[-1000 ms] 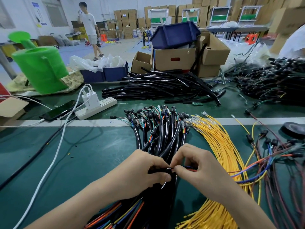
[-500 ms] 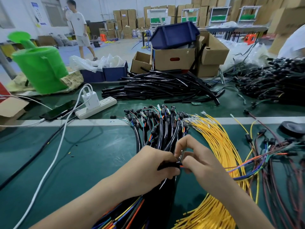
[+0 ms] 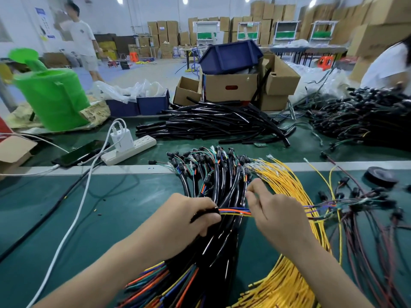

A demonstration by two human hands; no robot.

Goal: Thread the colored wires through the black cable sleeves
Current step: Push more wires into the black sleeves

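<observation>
Fingers (image 3: 208, 219) of the left hand (image 3: 186, 218) curl tight round the end of a black sleeve (image 3: 203, 213), pinching it just above a thick bundle of sleeved harnesses (image 3: 222, 241) that lies on the green counter (image 3: 111, 218) beneath both hands. Coloured wires (image 3: 233, 211), orange, blue and yellow among them, come out of the sleeve mouth at those fingertips and run straight across the short gap to the right hand (image 3: 280, 216). They pass under its thumb side and show again beyond it. The right fingers (image 3: 255, 187) are raised, loosely bent and blurred, so whether they pinch the wires cannot be told. Yellow wires (image 3: 289, 187) fan out just behind and under the right hand. A heap of empty black sleeves (image 3: 211, 123) lies well beyond both sets of fingers, across the counter.
</observation>
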